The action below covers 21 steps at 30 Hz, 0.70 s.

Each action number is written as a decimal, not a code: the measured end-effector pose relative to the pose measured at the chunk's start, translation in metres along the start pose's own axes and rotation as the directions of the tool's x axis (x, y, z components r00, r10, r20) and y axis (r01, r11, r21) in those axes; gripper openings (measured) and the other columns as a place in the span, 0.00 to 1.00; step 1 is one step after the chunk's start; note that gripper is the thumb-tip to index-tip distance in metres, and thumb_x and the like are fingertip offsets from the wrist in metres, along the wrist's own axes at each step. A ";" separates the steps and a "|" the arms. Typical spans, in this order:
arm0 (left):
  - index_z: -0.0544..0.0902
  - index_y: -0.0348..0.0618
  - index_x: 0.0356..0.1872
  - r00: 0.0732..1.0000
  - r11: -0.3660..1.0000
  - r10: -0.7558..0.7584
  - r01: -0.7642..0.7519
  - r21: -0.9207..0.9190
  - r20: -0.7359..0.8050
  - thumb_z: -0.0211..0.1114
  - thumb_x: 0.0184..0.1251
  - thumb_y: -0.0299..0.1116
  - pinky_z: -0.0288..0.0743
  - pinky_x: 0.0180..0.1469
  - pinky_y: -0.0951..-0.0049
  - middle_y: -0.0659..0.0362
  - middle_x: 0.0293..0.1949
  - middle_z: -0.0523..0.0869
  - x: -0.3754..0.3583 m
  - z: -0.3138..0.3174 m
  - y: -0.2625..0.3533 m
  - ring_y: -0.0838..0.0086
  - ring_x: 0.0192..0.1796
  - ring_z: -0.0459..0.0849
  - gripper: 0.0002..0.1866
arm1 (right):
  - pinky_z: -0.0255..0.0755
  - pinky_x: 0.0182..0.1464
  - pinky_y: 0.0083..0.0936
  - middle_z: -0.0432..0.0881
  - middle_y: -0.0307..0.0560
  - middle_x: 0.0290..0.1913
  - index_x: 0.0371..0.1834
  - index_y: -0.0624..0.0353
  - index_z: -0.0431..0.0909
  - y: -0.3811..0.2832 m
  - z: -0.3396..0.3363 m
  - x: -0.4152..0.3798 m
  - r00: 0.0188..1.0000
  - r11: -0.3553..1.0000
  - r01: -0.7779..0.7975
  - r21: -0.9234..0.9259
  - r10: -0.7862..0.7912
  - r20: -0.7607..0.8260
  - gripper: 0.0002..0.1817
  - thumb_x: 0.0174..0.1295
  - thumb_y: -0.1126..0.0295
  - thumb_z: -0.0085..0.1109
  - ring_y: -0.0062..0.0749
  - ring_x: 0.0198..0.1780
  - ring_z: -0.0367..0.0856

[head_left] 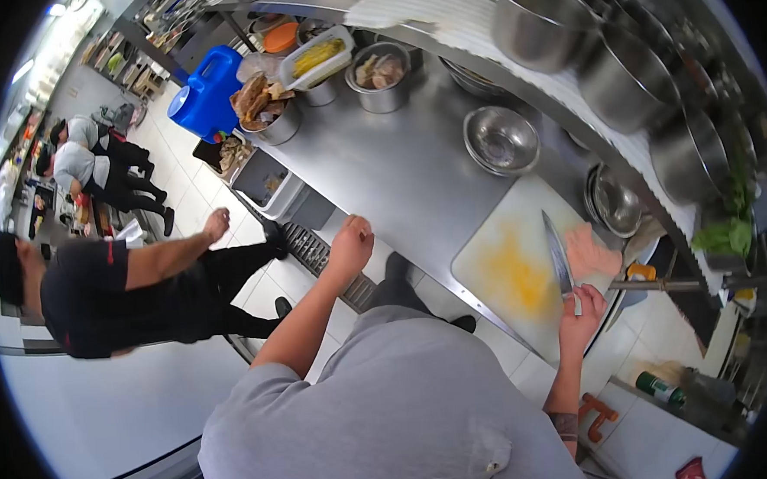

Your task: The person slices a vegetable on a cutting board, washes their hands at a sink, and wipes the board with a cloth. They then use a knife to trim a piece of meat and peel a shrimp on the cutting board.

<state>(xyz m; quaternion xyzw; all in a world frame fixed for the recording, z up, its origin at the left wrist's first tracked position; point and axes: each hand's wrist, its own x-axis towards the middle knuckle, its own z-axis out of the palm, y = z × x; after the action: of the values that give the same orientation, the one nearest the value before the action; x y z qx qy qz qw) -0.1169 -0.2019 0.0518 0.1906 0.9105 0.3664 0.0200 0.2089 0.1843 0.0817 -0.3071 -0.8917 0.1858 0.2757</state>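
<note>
A long-bladed kitchen knife (558,252) lies at a slant over the right side of the white cutting board (490,249), its tip pointing away from me. My right hand (582,309) is closed at its handle end, and the fingers cover most of the handle. Yellow stains mark the middle of the board. Beside the blade rests a crumpled pink piece (591,253) that looks like a cloth. My left hand (352,244) is raised near the counter's front edge, away from the board, its fingers curled in with nothing showing in them.
Metal bowls (501,140) stand behind the board on the steel counter (380,166). Farther back are a pot of meat (378,77), a tub of yellow strips (318,61) and a blue jerrycan (207,94). A shelf (441,20) carries pots. A person in black (134,287) stands at left.
</note>
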 end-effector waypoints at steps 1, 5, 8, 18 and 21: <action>0.79 0.41 0.36 0.999 0.998 0.032 -0.031 -0.055 0.023 0.66 0.66 0.24 0.79 0.41 0.53 0.49 0.41 0.83 0.020 -0.007 -0.004 0.51 0.36 0.86 0.04 | 0.77 0.58 0.40 0.84 0.50 0.54 0.45 0.63 0.88 -0.008 0.006 0.007 0.999 0.999 0.008 0.037 -0.007 -0.033 0.09 0.63 0.79 0.66 0.47 0.57 0.80; 0.85 0.45 0.42 0.975 0.985 0.166 -0.171 -0.024 -0.147 0.68 0.67 0.27 0.81 0.40 0.55 0.48 0.38 0.87 0.155 -0.049 -0.030 0.51 0.37 0.88 0.05 | 0.80 0.50 0.34 0.85 0.50 0.52 0.45 0.64 0.87 -0.050 0.054 0.008 0.986 0.959 -0.167 0.229 0.166 0.025 0.07 0.65 0.78 0.65 0.43 0.53 0.83; 0.87 0.40 0.46 0.909 0.959 0.183 -0.249 -0.136 -0.374 0.65 0.71 0.31 0.83 0.51 0.54 0.44 0.42 0.90 0.295 -0.114 -0.049 0.46 0.47 0.90 0.09 | 0.80 0.46 0.27 0.86 0.48 0.49 0.46 0.62 0.87 -0.100 0.087 0.000 0.984 0.969 -0.158 0.188 0.138 0.115 0.06 0.69 0.78 0.64 0.34 0.47 0.84; 0.89 0.30 0.38 0.925 0.912 -0.375 0.358 -0.199 -0.057 0.71 0.64 0.37 0.85 0.43 0.55 0.44 0.38 0.93 0.653 -0.136 -0.198 0.54 0.41 0.94 0.16 | 0.82 0.41 0.29 0.87 0.53 0.46 0.45 0.64 0.87 -0.277 0.170 0.005 0.938 0.940 -0.300 0.162 0.260 0.230 0.06 0.68 0.78 0.65 0.38 0.44 0.87; 0.89 0.31 0.33 0.939 0.912 -0.343 0.337 -0.235 0.015 0.71 0.65 0.38 0.84 0.29 0.62 0.48 0.27 0.91 0.667 -0.135 -0.202 0.61 0.26 0.92 0.16 | 0.82 0.40 0.29 0.87 0.53 0.44 0.46 0.63 0.88 -0.291 0.175 -0.001 0.922 0.921 -0.364 0.140 0.335 0.195 0.06 0.68 0.78 0.65 0.38 0.41 0.87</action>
<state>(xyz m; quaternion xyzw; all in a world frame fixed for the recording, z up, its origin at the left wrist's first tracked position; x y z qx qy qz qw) -0.8258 -0.1832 0.0833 0.0207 0.8803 0.4646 0.0935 -0.0268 -0.0606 0.0905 -0.4198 -0.8227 0.3342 0.1880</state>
